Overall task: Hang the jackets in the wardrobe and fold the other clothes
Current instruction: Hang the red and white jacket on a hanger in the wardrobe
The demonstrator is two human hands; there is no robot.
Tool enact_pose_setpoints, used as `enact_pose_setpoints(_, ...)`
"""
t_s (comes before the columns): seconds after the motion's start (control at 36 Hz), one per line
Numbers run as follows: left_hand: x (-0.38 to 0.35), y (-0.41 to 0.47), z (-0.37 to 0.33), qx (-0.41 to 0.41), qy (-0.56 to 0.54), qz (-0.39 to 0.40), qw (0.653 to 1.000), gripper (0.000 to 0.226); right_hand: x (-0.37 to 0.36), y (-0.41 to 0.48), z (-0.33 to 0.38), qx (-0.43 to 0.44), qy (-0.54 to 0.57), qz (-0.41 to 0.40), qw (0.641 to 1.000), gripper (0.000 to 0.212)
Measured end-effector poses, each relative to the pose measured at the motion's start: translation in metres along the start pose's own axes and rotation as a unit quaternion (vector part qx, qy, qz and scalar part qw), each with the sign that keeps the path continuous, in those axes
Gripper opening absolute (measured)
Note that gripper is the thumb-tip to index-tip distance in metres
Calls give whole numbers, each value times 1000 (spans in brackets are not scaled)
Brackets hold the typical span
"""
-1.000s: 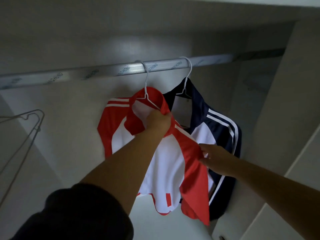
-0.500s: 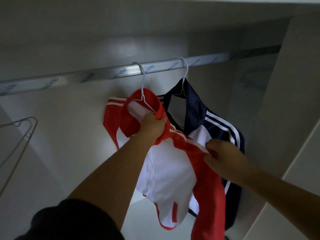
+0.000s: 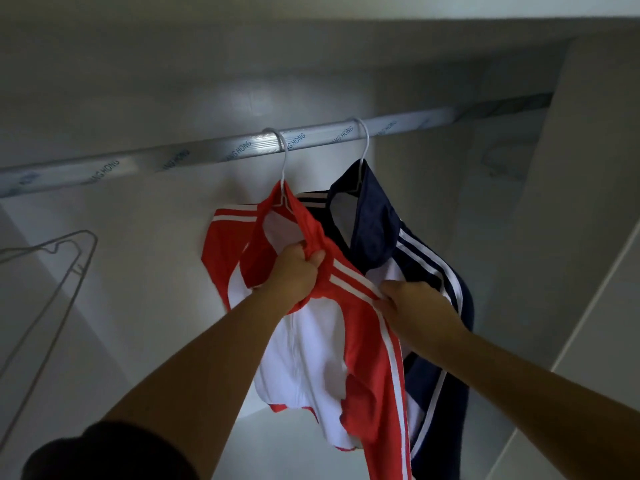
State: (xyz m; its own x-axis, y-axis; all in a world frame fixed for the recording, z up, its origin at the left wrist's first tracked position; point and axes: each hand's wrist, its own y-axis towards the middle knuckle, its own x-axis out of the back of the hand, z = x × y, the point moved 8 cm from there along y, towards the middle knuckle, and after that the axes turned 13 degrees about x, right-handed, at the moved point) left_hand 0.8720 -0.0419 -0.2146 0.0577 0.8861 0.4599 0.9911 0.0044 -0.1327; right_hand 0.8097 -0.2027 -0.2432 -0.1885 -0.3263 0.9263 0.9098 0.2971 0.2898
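A red and white jacket (image 3: 311, 358) hangs from a white hanger (image 3: 284, 161) on the wardrobe's silver rail (image 3: 194, 155). My left hand (image 3: 298, 268) grips the red collar just below the hanger. Lower and to the right, my right hand (image 3: 405, 299) pinches the jacket's striped red shoulder. Right beside it on the same rail, a navy and white jacket (image 3: 381, 237) hangs from a second white hanger (image 3: 363, 140), partly hidden behind the red one and my right arm.
Empty wire hangers (image 3: 59, 271) hang at the far left of the wardrobe. The right side wall (image 3: 571, 202) stands close to the navy jacket, and the pale back wall (image 3: 156, 254) lies behind both garments.
My left hand has slid lower along the red collar. My right hand has moved up and inward onto the striped shoulder, and the jacket's front now hangs straighter.
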Motion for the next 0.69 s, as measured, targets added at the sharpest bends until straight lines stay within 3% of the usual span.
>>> enact_pose_setpoints(0.06,8,-2,2,-16,29,-29,999,30,2,-1,-3,-18,-8,1,1000,32)
enact_pose_setpoints(0.17,13,-12,10,-10,81,-80,993,30,2,-11,3,-42,-33,8,999,10)
enact_pose_setpoints(0.25,15,-21,17,15,96,-98,990,29,4,-20,12,-55,-31,5,998,21)
enact_pose_setpoints(0.33,13,-38,22,20,62,-78,995,44,11,-38,17,-80,36,-18,996,34)
enact_pose_setpoints(0.5,11,-100,24,-50,64,-131,988,60,22,-100,26,-108,149,-63,981,33)
enact_pose_setpoints(0.61,-12,-161,23,-77,57,-127,987,48,28,-159,26,-169,230,-90,954,27)
enact_pose_setpoints(0.69,-44,-208,30,-62,33,-46,996,28,33,-216,27,-223,305,-119,918,15)
